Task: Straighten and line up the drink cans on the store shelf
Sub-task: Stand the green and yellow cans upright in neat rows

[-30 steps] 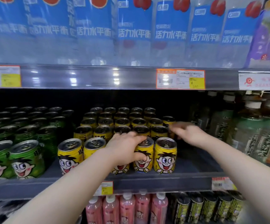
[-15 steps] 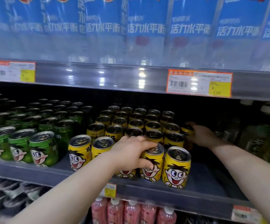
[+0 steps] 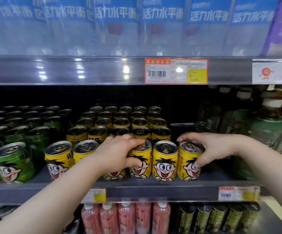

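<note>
**Fingers of both hands curl on front-row cans**

At the far left of the shelf I see green cans, upright with their cartoon faces forward. Just beside them starts the block of yellow cans, several rows deep, with six across the front edge. The first can and the second can stand free, side by side.

The left hand comes next. Its palm covers the third can, so I can't tell how that one is held. Its fingers are pressed together and hooked over the lid of the fourth can, with the thumb laid across that can's face.

The fifth can stands untouched between the two hands. The right hand grips the sixth can at the row's right end. Its fingers arch over the lid's far rim and its thumb presses the printed front.

Beyond it stand green-labelled bottles, blurred.
</note>
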`<state>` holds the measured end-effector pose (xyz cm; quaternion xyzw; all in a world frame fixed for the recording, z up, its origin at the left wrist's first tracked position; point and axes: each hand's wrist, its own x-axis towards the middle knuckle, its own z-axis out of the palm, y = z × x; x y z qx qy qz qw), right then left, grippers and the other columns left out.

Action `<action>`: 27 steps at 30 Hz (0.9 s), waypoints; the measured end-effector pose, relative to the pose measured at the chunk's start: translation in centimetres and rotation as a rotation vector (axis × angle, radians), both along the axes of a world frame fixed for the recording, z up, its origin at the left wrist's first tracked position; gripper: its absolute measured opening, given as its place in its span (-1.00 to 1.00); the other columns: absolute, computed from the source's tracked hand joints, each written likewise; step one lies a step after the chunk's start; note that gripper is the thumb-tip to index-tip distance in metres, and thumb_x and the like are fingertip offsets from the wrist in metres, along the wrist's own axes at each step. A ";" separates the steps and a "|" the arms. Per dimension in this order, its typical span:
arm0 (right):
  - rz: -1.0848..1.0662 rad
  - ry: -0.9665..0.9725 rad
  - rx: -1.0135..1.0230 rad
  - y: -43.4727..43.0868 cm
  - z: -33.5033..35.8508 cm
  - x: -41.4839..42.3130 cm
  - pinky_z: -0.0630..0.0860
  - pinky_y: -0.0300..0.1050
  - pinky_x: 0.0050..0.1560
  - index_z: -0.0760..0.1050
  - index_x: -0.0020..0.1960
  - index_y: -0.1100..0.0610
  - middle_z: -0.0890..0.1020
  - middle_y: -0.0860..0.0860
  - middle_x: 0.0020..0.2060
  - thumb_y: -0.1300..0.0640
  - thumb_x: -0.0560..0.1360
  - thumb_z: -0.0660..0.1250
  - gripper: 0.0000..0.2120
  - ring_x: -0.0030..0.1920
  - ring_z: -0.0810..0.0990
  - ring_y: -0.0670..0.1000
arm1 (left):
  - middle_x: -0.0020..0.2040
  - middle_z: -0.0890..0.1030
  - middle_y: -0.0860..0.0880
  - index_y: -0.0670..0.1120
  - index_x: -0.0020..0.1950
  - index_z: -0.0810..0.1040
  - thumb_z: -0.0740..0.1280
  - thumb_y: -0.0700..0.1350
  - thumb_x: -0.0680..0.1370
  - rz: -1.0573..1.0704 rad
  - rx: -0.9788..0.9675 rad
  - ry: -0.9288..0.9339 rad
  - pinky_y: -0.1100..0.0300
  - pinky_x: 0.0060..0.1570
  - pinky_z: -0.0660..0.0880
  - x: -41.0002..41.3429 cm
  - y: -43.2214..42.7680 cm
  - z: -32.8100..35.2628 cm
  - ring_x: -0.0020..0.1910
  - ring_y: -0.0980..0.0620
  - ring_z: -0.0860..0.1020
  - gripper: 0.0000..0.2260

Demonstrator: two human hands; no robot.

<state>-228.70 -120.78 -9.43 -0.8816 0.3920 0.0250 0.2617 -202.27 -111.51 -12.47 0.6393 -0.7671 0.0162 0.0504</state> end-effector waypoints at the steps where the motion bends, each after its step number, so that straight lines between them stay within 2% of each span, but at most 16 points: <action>1: -0.013 0.000 -0.018 0.2 0.0 0.1 0.41 -0.18 0.29 0.18 0.37 -0.13 0.41 -0.14 0.27 0.14 0.33 0.51 -0.24 0.24 0.45 -0.11 | 0.45 0.26 0.10 0.19 0.49 0.08 0.26 0.20 0.49 -0.003 -0.001 -0.001 0.05 0.37 0.18 0.0 0.0 0.0 0.39 0.03 0.28 -0.38; 5: -0.027 0.120 -0.107 0.8 0.6 0.8 0.46 -0.17 0.21 0.20 0.40 -0.07 0.38 -0.08 0.26 0.11 0.34 0.50 -0.26 0.20 0.44 -0.06 | 0.44 0.27 0.10 0.20 0.49 0.08 0.26 0.20 0.49 -0.014 -0.015 -0.002 0.04 0.38 0.18 0.1 0.1 -0.1 0.39 0.04 0.27 -0.38; 10: -0.046 0.220 -0.113 1.4 0.8 2.0 0.33 -0.13 0.35 0.02 0.49 -0.11 0.23 -0.05 0.44 0.03 0.32 0.51 -0.08 0.37 0.30 -0.02 | 0.44 0.29 0.08 0.18 0.48 0.11 0.23 0.25 0.48 -0.018 -0.021 0.007 0.04 0.38 0.19 0.3 0.2 -0.1 0.39 0.03 0.29 -0.39; 11: -0.046 0.207 -0.140 1.5 0.7 2.4 0.30 -0.10 0.38 0.01 0.50 -0.12 0.21 -0.05 0.46 -0.01 0.31 0.51 -0.07 0.41 0.26 -0.01 | 0.43 0.31 0.08 0.17 0.47 0.15 0.22 0.24 0.49 -0.025 -0.013 0.103 0.06 0.38 0.21 0.4 0.3 0.1 0.38 0.04 0.30 -0.41; 14: -0.025 0.066 -0.222 2.3 0.4 3.9 0.30 -0.09 0.39 0.07 0.48 -0.15 0.21 -0.07 0.47 -0.10 0.31 0.49 -0.12 0.42 0.25 -0.03 | 0.27 0.41 0.13 0.08 0.40 0.34 0.23 0.06 0.55 -0.050 -0.095 0.603 0.25 0.26 0.31 1.1 1.2 0.8 0.27 0.18 0.36 -0.60; 16: 0.014 0.028 -0.270 2.9 0.2 5.0 0.29 -0.11 0.39 0.09 0.47 -0.14 0.23 -0.08 0.45 -0.11 0.33 0.47 -0.15 0.41 0.25 -0.04 | 0.13 0.50 0.11 0.00 0.28 0.48 0.22 -0.03 0.58 0.013 -0.246 0.747 0.30 0.10 0.39 1.9 1.9 1.3 0.15 0.17 0.44 -0.72; 18: 0.048 0.068 -0.306 3.1 0.0 6.0 0.30 -0.12 0.37 0.08 0.48 -0.13 0.23 -0.09 0.44 -0.10 0.36 0.45 -0.18 0.40 0.26 -0.05 | 0.03 0.53 0.10 -0.04 0.19 0.55 0.21 -0.04 0.58 0.086 -0.329 0.686 0.28 0.02 0.37 3.2 2.5 1.3 0.08 0.13 0.48 -0.76; 22: 0.060 0.117 -0.264 2.7 0.2 6.6 0.35 -0.12 0.33 0.15 0.44 -0.13 0.29 -0.12 0.40 -0.06 0.36 0.46 -0.24 0.34 0.33 -0.07 | 0.04 0.58 0.06 0.02 0.13 0.59 0.20 0.08 0.56 0.165 -0.333 0.443 0.06 0.16 0.42 6.5 3.8 0.9 0.12 0.03 0.51 -0.73; 24: 0.046 0.134 -0.233 2.5 0.4 6.3 0.36 -0.06 0.35 0.13 0.44 -0.18 0.29 -0.11 0.41 -0.07 0.33 0.48 -0.21 0.34 0.33 -0.05 | 0.11 0.59 0.01 0.02 0.15 0.58 0.15 0.20 0.49 0.222 -0.301 0.397 0.00 0.21 0.41 7.9 4.7 1.0 0.16 -0.01 0.50 -0.60; 27: 0.004 0.278 -0.206 2.4 1.2 5.1 0.28 -0.05 0.41 -0.02 0.49 -0.16 0.19 -0.08 0.47 -0.03 0.29 0.52 -0.03 0.43 0.24 0.00 | 0.17 0.55 0.01 0.07 0.19 0.55 0.06 0.36 0.35 0.293 -0.258 0.348 -0.04 0.24 0.39 10.3 5.9 0.8 0.19 -0.03 0.47 -0.40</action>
